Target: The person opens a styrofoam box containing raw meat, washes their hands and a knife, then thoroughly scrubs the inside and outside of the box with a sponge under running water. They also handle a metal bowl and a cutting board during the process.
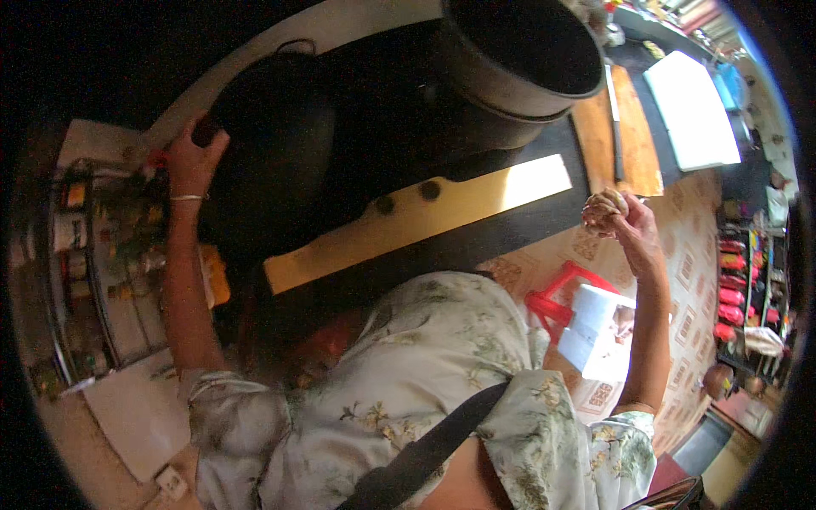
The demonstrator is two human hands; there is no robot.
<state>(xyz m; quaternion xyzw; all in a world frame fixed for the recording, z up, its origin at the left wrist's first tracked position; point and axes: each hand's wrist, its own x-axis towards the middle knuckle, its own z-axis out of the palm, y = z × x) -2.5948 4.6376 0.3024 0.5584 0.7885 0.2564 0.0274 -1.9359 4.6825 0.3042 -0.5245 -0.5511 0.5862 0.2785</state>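
Observation:
My right hand (636, 226) grips a lumpy pale-brown thing (604, 210), too blurred to name further. It is held up beside the near end of a wooden cutting board (636, 137). On the board lies a knife with a dark handle (618, 150). My left hand (194, 156) is at the left edge of a large dark wok (274, 140), around a dark reddish part. Shadow hides its fingers, so I cannot tell whether they are closed on it. The wok has a loop handle (296, 46) at its far side.
A big metal pot (529, 95) stands right of the wok. Before me runs a stove's yellowish front panel (414, 204) with two dark knobs. A white slab (692, 111) lies beyond the board. Below are a red stool (551, 299) and a white box (596, 331). A rack (89, 255) stands left.

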